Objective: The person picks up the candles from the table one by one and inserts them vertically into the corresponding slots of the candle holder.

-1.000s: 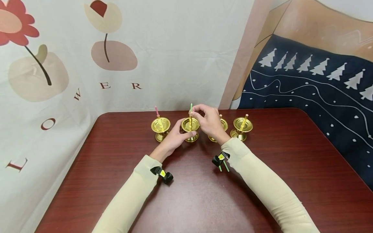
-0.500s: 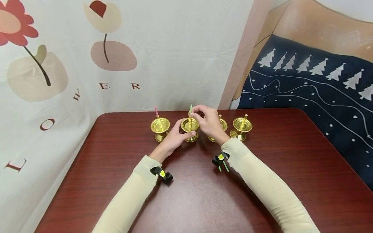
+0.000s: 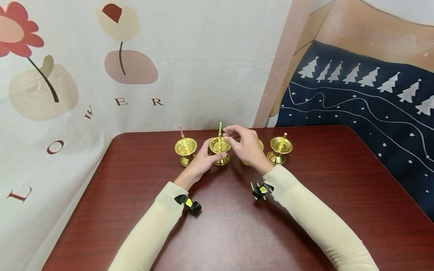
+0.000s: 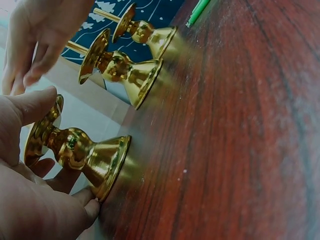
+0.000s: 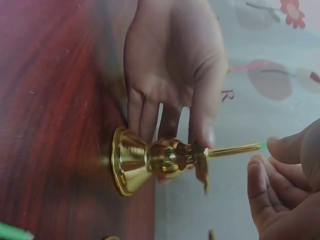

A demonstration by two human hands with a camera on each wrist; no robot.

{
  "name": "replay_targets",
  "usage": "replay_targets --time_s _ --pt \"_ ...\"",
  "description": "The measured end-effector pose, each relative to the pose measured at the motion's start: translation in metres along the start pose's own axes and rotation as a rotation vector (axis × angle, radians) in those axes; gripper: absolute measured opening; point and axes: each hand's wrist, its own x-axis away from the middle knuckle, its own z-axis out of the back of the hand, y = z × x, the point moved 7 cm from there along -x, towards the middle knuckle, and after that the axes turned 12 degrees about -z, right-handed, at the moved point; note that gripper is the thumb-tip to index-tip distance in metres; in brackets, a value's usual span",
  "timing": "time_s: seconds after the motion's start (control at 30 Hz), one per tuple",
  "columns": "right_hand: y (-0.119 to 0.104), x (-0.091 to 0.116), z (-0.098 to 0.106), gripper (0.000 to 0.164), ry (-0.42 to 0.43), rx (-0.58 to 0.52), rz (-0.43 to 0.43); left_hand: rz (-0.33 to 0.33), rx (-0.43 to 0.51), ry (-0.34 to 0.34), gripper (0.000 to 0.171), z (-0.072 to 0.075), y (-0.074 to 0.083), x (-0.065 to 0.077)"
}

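My left hand [image 3: 202,160] holds a small brass candle holder [image 5: 167,157], its thumb at the dish rim and its fingers around the far side. The holder stands upright on the table. From its tube rises a thin green candle [image 3: 220,127]. My right hand [image 3: 246,146] hovers just right of that candle, thumb and fingers parted with nothing between them; in the right wrist view the thumb tip overlaps the candle's end. To the left, a matching holder [image 3: 186,146] carries a pink candle [image 3: 181,130].
A third brass holder [image 4: 117,65] is partly hidden behind my right hand in the head view. The fourth holder [image 3: 280,146] stands at the right, its tube without a candle. Loose green candles [image 4: 199,11] lie on the dark red table [image 3: 223,233] near my right wrist. Printed cloth hangs behind.
My right hand has let go of the green candle and moved slightly right, its fingers spreading. The candle stays upright in the holder. My left hand keeps its hold.
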Motion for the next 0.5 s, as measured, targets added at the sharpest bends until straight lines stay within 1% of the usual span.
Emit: replay_targets --time_s 0.13,0.27,0.33,0.5 --pt "-0.003 0.016 0.011 0.021 -0.024 0.041 0.004 0.013 -0.007 0.007 0.077 0.002 -0.001 -0.001" --pt "-0.001 0.035 0.024 0.018 -0.068 0.076 0.003 0.031 -0.027 0.013 0.081 0.004 -0.003 -0.001" --pt "0.003 0.045 0.032 0.017 -0.089 0.098 -0.008 0.035 -0.033 0.015 0.081 0.005 -0.003 -0.002" --pt "0.022 0.068 0.044 0.016 -0.145 0.153 -0.049 0.046 -0.029 0.015 0.082 0.006 -0.004 -0.003"
